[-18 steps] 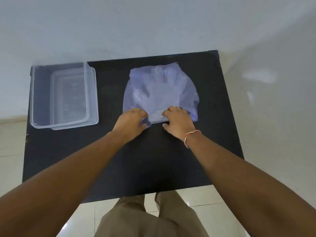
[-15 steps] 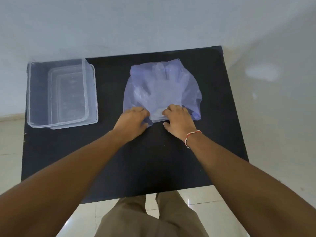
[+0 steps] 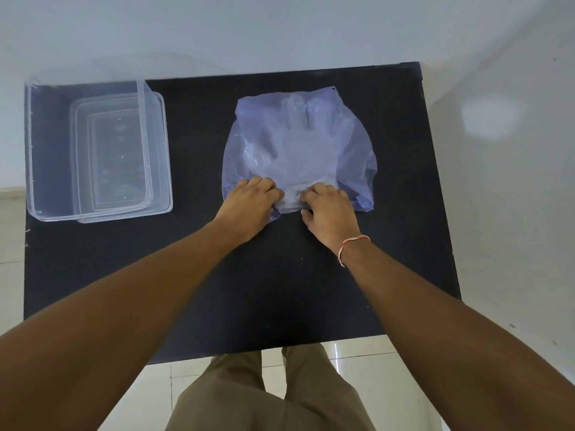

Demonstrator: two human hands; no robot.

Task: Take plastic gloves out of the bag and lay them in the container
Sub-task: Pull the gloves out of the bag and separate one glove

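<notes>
A translucent bluish plastic bag (image 3: 354, 163) lies flat on the black table (image 3: 280, 290), right of centre. Clear plastic gloves (image 3: 295, 147) show through it, fingers pointing away from me. Both hands rest on the bag's near open edge. My left hand (image 3: 249, 203) pinches the left side of the opening. My right hand (image 3: 329, 209), with a red-and-white thread on its wrist, pinches the right side. A clear rectangular container (image 3: 31, 150) stands at the table's far left, with nothing visible inside.
A clear lid (image 3: 161, 157) lies under the container, sticking out on its right side. White walls stand close behind and to the right of the table. Pale floor tiles and my brown trousers (image 3: 267, 396) show below the table's near edge.
Both hands have stayed at the bag's near edge. The view has shifted slightly; the bag and container have not visibly moved on the table.
</notes>
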